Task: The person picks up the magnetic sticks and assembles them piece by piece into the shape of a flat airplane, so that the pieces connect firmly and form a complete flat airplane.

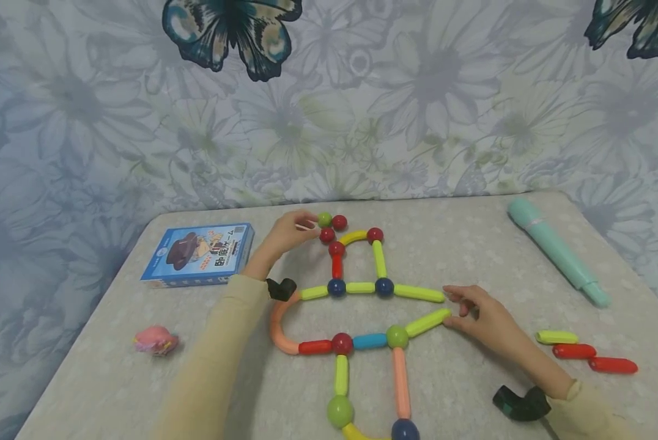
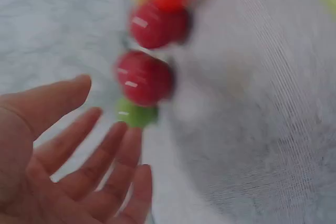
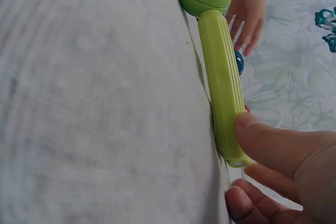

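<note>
Rods and balls of a toy building set lie joined in a long figure on the table. Beside its top end is my left hand (image 1: pixel 295 232), fingers apart and holding nothing. Its fingertips are close to a small green ball (image 2: pixel 135 113) and a loose red ball (image 2: pixel 144 78); whether they touch cannot be told. My right hand (image 1: pixel 480 318) is at the figure's right side, by the free ends of an upper yellow-green rod (image 1: pixel 419 293) and a lower yellow-green rod (image 1: pixel 428 322). In the right wrist view the thumb (image 3: pixel 268 139) rests against the lower rod, its fingers not wrapped round it.
A blue game box (image 1: pixel 199 253) lies at the left, with a pink toy (image 1: pixel 156 340) nearer. A mint-green tube (image 1: pixel 557 250) lies at the far right. One loose yellow-green rod (image 1: pixel 557 337) and two red rods (image 1: pixel 574 351) are beside my right forearm. A patterned curtain (image 1: pixel 362 134) hangs behind.
</note>
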Available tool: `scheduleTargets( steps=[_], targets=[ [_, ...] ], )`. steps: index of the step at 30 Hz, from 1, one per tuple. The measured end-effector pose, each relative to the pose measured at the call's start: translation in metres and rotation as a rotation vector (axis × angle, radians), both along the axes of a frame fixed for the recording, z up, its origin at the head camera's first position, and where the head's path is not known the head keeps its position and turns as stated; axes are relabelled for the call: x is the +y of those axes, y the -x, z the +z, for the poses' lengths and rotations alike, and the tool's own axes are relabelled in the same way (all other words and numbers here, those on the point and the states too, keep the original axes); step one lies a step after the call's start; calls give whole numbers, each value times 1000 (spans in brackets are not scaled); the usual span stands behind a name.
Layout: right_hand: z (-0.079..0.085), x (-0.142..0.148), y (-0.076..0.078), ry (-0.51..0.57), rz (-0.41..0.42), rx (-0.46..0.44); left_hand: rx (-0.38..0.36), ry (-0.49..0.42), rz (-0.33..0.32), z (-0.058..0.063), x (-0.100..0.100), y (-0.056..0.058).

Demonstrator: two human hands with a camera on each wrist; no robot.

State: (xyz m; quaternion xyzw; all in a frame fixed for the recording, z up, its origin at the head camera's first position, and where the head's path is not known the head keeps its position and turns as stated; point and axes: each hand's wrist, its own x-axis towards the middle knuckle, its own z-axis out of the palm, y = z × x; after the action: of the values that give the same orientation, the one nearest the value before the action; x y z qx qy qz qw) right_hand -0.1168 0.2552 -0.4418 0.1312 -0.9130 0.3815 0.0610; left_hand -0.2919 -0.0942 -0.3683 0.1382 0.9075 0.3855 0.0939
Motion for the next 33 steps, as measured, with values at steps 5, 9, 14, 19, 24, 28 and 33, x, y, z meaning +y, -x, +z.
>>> scheduleTargets(
  steps=[5,9,14,19,24,28,33],
  targets=[
    [-1,2,1,24,0,-33,-65,221,47,-10,10,15],
    [1,2,3,27,-26,-51,-39,243,51,-12,20,18],
    [2,1,3,38,-37,-59,-34,215,57,-16,22,17],
    [1,-1,-1,44,-33,-60,-61,170,69,-25,16,14],
    [-1,-2,-3,61,-30,-29,-74,103,68,-27,15,12],
    [-1,-2,-1,56,-24,0,-89,52,80,-26,13,11],
    [1,-3,-1,47,-43,-6,-95,-8,99,-21,12,7]
  ],
)
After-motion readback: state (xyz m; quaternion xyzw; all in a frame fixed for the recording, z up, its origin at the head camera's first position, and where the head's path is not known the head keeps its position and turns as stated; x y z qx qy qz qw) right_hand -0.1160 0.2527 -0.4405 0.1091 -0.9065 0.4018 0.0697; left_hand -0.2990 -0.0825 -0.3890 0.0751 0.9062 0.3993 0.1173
